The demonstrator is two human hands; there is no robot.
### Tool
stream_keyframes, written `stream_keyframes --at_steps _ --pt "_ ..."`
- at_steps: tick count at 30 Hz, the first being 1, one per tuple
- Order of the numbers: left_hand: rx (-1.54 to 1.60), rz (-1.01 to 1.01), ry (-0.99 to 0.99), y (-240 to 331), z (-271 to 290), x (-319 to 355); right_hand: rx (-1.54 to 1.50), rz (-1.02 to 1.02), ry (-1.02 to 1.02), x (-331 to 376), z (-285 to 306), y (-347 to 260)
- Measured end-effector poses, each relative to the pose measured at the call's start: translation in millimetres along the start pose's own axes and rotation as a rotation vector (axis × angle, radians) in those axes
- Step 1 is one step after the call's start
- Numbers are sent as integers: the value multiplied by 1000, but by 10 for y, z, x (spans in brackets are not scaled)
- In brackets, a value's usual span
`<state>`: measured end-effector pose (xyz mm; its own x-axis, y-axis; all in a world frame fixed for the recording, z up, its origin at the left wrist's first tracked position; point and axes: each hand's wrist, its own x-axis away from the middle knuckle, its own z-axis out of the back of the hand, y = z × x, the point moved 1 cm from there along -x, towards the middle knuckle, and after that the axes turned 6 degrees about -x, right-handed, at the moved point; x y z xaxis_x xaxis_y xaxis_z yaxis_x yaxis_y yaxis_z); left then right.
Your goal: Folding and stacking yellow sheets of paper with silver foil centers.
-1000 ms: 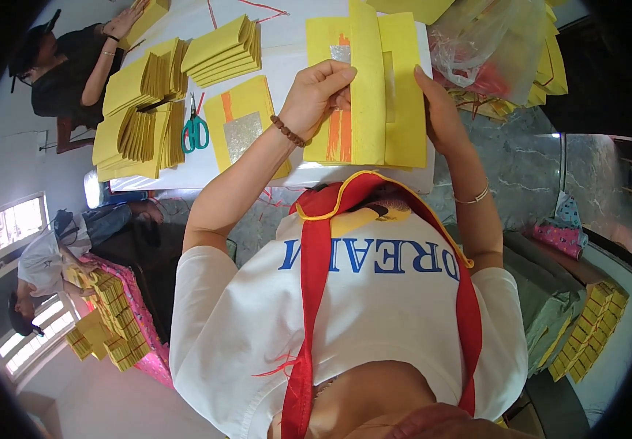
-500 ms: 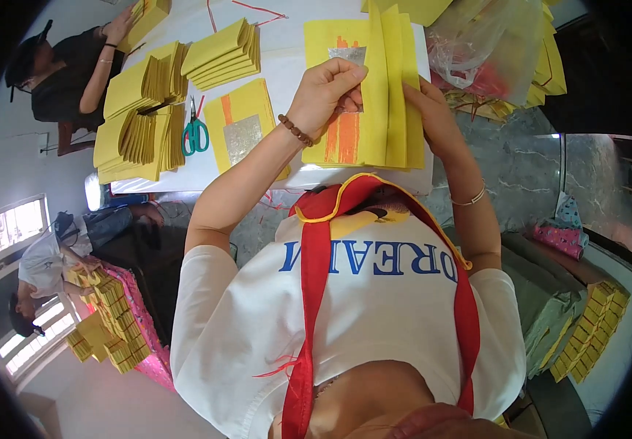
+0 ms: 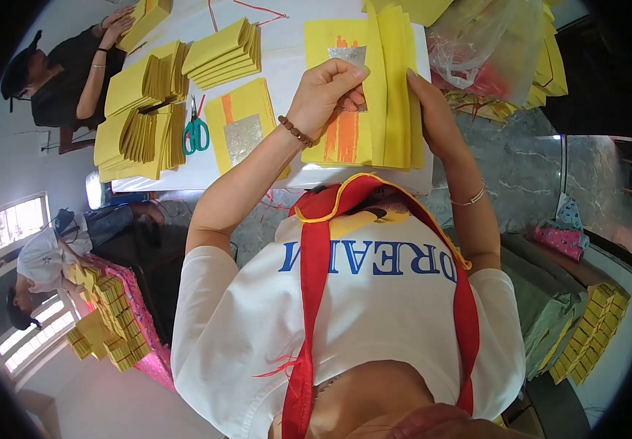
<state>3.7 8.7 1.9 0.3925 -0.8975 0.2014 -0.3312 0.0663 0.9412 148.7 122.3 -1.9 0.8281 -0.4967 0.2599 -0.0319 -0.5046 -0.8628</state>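
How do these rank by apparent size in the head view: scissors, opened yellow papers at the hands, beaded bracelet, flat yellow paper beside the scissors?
Largest to smallest:
1. Opened yellow papers
2. Flat yellow paper, partly covered
3. Scissors
4. Beaded bracelet

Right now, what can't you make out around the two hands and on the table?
All in the head view:
- Silver patch: partly covered by the left hand.
- Right hand: most fingertips hidden by the hand itself or the yellow leaves.
- Clear plastic bag: cut off by the upper edge; contents obscured by creases and glare.
- Distant yellow bundles: too small to count sheets.
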Motion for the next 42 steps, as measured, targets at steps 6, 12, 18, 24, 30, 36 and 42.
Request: stream_keyframes --at_steps 6,12,18,24,30,36,42 --pt "-13 -6 10 11 -16 8 16 20 22 -35 52 58" --pt "90 -9 46 -39 24 0 7 10 34 -46 96 91" --pt "102 -55 96 -44 10 22 44 52 -2 -99 171 139" --pt "49 -119 90 -20 -39 44 9 21 0 -46 57 34" --pt "-80 -20 49 49 -121 68 41 52 -15 -60 86 72" --pt "-516 -298 48 49 -260 31 20 39 -12 3 37 24" --pt "-579 -301 142 -22 -264 10 -3 39 -39 2 47 11"
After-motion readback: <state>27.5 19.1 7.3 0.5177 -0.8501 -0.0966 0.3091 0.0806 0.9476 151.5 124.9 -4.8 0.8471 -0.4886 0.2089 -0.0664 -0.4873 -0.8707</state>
